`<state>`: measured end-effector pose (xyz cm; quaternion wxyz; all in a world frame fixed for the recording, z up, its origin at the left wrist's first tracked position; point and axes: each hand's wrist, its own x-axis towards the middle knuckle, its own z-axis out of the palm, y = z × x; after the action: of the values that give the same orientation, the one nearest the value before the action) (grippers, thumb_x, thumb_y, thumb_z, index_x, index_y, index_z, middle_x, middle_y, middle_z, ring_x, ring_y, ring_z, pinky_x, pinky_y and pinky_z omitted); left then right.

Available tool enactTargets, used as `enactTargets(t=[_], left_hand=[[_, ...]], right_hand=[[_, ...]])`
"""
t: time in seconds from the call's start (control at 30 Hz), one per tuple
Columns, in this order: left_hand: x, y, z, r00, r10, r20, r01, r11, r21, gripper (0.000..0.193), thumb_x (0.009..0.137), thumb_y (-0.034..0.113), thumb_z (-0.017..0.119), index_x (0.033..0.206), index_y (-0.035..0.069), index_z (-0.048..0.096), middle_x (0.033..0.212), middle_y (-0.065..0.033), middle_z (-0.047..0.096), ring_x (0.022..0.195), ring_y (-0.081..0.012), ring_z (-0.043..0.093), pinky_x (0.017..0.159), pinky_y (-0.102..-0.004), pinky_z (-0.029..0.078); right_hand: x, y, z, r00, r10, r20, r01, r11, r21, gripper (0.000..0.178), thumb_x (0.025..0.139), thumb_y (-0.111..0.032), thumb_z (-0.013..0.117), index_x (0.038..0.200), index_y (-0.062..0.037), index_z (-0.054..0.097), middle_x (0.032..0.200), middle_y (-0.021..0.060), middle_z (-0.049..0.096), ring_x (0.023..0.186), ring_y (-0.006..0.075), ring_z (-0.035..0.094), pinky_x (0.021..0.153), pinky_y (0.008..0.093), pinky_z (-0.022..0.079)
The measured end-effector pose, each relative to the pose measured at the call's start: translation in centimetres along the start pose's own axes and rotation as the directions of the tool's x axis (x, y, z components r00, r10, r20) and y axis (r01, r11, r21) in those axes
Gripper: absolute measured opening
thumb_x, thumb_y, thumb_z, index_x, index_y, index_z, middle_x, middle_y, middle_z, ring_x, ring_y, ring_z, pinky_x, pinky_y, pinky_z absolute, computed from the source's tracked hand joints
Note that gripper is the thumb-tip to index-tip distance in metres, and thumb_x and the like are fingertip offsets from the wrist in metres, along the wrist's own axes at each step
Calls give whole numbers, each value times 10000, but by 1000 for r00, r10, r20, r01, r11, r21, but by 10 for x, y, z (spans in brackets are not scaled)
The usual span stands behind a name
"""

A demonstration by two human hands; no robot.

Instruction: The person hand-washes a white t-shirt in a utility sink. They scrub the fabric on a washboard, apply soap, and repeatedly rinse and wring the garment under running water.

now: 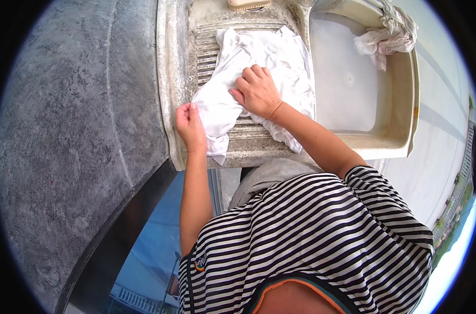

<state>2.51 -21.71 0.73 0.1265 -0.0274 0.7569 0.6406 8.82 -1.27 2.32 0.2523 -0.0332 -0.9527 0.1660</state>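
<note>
I have the left hand [192, 127] pinched on the left edge of the white cloth [259, 47], thumb on top and fingers curled beneath, clamped on the fabric; I read that hold as an anchor, since the cloth stretches fairly smooth from there toward the middle. The right hand [259, 93] rests knuckles-up on the cloth's centre, fingers bent and bunched. From above I cannot tell whether those fingertips pinch a fold or only press down, because the back of the hand hides them. One hand at the edge and one in the middle would stop slick fabric from sliding, I judge. The cloth itself lies spread and rumpled across the ribbed washboard [206, 57], its lower corners hanging toward the near rim; the ridges beneath probably lend it some bite. Just right of the board, beyond a dividing wall, sits the deep basin [397, 99], holding cloudy water [342, 83], close enough to be within easy reach. A pale cloth bundle [389, 34] is draped over that basin's far right corner, perhaps so that it stays apart from the white one. At the board's far end I make out part of a beige object [248, 4], cut off by the view, so I leave its kind unnamed.
</note>
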Motion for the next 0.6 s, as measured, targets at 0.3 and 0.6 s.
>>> enactTargets(t=[0.3, 0.6], left_hand=[[-27, 35, 17, 696, 598, 397, -663, 325, 674, 652, 758, 406, 792, 1203, 42, 485, 1037, -152, 605, 952, -346, 600, 879, -414, 438], [-8, 135, 63, 872, 412, 264, -441, 895, 61, 277, 951, 193, 648, 1088, 24, 476, 885, -130, 660, 812, -178, 634, 731, -307, 499]], right_hand=[[49, 67, -40, 833, 493, 253, -542, 820, 185, 502, 844, -523, 689, 785, -27, 636, 651, 107, 652, 585, 283, 637, 578, 367, 508], [-93, 13, -90, 811, 277, 516, -357, 932, 60, 317, 788, -250, 688, 974, -46, 533, 751, 157, 655, 651, 335, 665, 583, 423, 541]])
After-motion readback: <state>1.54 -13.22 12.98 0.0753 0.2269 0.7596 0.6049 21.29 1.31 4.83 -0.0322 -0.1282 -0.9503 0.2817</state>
